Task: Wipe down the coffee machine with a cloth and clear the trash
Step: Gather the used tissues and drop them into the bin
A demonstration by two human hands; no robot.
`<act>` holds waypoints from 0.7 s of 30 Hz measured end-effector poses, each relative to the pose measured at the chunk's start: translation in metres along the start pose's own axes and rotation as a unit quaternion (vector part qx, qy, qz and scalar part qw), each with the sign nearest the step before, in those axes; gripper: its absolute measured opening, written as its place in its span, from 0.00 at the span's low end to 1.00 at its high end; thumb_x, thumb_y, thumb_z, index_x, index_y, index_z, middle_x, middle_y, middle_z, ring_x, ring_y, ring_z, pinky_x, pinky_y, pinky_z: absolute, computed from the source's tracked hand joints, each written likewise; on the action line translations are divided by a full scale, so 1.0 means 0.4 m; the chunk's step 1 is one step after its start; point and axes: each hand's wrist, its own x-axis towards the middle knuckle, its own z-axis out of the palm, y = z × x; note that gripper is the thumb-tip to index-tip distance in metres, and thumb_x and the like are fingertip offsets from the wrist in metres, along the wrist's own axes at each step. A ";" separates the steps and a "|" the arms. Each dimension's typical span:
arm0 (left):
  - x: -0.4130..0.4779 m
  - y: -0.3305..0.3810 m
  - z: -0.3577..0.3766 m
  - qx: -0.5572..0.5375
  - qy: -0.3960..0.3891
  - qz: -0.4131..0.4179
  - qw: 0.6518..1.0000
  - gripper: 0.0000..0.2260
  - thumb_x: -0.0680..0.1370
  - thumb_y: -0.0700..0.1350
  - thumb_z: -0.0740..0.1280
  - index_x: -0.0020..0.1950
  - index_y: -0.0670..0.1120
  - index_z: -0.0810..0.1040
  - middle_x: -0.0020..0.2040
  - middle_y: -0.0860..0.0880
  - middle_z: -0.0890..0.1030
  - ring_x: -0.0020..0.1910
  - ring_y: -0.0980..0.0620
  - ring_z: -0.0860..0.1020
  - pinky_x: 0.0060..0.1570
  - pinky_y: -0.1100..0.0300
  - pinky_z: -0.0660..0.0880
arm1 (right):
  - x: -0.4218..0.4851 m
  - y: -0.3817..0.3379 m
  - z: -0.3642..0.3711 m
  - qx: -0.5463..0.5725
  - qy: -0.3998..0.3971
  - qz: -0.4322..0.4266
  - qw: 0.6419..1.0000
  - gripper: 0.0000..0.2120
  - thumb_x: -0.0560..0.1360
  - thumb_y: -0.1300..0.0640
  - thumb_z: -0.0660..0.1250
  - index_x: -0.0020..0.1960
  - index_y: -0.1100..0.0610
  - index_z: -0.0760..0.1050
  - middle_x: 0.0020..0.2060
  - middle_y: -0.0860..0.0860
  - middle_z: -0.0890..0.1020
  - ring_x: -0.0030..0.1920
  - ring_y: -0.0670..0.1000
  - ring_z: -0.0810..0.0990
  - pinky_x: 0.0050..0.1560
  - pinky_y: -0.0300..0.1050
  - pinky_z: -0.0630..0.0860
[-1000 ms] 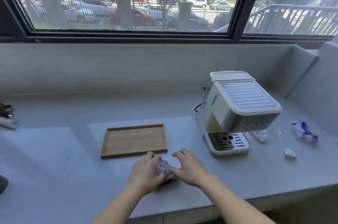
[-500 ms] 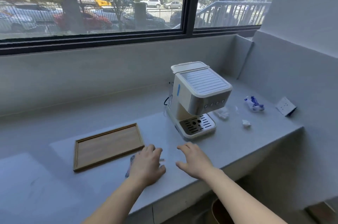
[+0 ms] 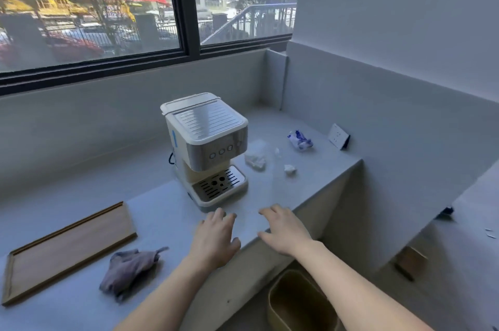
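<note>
A cream and silver coffee machine (image 3: 206,141) stands on the grey counter (image 3: 167,211). A crumpled grey-purple cloth (image 3: 129,270) lies loose near the front edge, left of my hands. My left hand (image 3: 216,238) hovers open in front of the machine's drip tray. My right hand (image 3: 286,230) is open beside it, over the counter's edge. Trash lies right of the machine: a clear crumpled wrapper (image 3: 255,159), a small white paper wad (image 3: 289,169) and a blue and white packet (image 3: 299,140).
A wooden tray (image 3: 67,247) lies at the left. A tan waste bin (image 3: 299,303) stands on the floor below the counter's right end. A white socket plate (image 3: 339,136) leans by the right wall. A window runs behind the counter.
Both hands let go of the cloth and moved right toward the machine. The cloth now lies alone to their left. My view swung right, revealing the bin.
</note>
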 end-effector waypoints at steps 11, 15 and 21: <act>0.127 0.280 0.032 -0.024 0.042 -0.023 0.999 0.24 0.74 0.56 0.62 0.69 0.51 0.69 0.61 0.50 0.73 0.61 0.47 0.71 0.55 0.51 0.71 | -0.004 0.289 -0.121 -0.034 0.013 -0.034 0.999 0.27 0.77 0.46 0.63 0.74 0.50 0.64 0.68 0.53 0.70 0.68 0.59 0.68 0.64 0.55 0.72; 0.165 0.311 0.027 -0.014 0.046 -0.022 0.999 0.23 0.74 0.56 0.62 0.68 0.51 0.69 0.61 0.49 0.74 0.61 0.46 0.72 0.54 0.51 0.71 | 0.024 0.328 -0.136 -0.030 0.014 -0.038 0.999 0.26 0.77 0.46 0.63 0.74 0.50 0.64 0.68 0.53 0.70 0.67 0.59 0.68 0.63 0.55 0.72; 0.255 0.294 0.030 -0.008 0.035 -0.022 0.999 0.22 0.74 0.55 0.61 0.68 0.51 0.69 0.62 0.50 0.73 0.60 0.46 0.72 0.52 0.52 0.71 | 0.103 0.350 -0.133 -0.022 0.009 -0.029 0.999 0.26 0.77 0.47 0.63 0.73 0.50 0.65 0.67 0.53 0.71 0.66 0.60 0.68 0.63 0.55 0.72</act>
